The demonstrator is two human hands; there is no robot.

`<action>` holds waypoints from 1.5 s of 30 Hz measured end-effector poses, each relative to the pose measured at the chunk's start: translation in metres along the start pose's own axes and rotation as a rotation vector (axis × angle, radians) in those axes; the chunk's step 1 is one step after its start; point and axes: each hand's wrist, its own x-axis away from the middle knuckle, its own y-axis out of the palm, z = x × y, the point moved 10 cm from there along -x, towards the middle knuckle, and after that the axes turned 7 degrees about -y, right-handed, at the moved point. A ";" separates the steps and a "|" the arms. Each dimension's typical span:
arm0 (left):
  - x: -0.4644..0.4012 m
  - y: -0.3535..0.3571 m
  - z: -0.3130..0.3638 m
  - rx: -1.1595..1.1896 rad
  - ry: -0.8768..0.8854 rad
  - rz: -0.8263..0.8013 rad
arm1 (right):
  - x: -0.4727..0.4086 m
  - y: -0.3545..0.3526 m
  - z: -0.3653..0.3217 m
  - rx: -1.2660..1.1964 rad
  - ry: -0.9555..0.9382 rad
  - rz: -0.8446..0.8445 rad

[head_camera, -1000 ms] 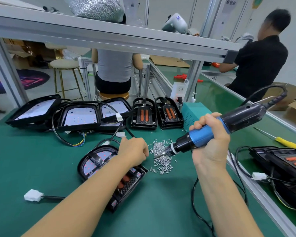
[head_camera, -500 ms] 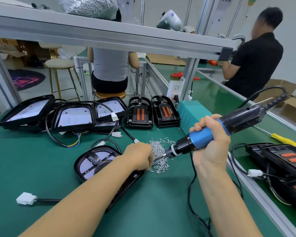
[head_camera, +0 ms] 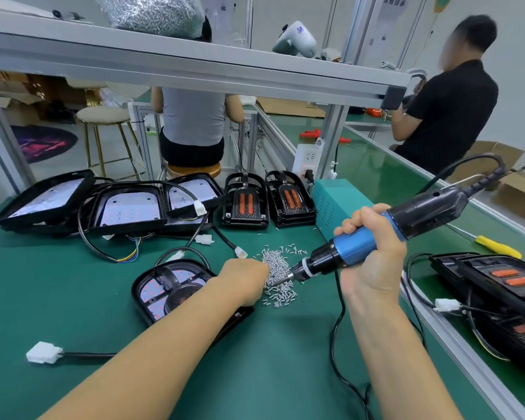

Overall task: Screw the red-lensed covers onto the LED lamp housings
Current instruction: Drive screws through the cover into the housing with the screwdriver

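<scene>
Since a second ago the left hand (head_camera: 245,278) has left the lamp housing (head_camera: 176,291) and slid right to the edge of the screw pile (head_camera: 278,275), where its knuckles now meet the loose screws; the fingers are curled under and hidden, so I cannot tell whether they pinch a screw. The right hand (head_camera: 373,262) holds much as before, fingers wrapped firmly round the blue grip of the electric screwdriver (head_camera: 376,237), whose slim steel bit slants down-left with its tip over the pile. The driver is a smooth cylinder, blue plastic in the middle, black at the knurled collar and the rear body, with a black cord (head_camera: 338,344) looping over the green bench (head_camera: 73,292) mat. The screws are small, bright and silvery, heaped and scattered. The housing lies flat just left of the pile, partly under the left forearm: a rounded black plastic shell with a pale board inside dotted with red points and a curved black strap across it. Two finished units with red-lensed covers (head_camera: 244,203) stand side by side at the back of the bench, each showing paired orange-red oblong lenses in glossy ribbed black frames
</scene>
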 end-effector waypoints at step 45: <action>0.145 0.043 -0.150 2.333 -0.258 0.202 | 0.064 0.114 0.076 -0.250 0.222 -0.167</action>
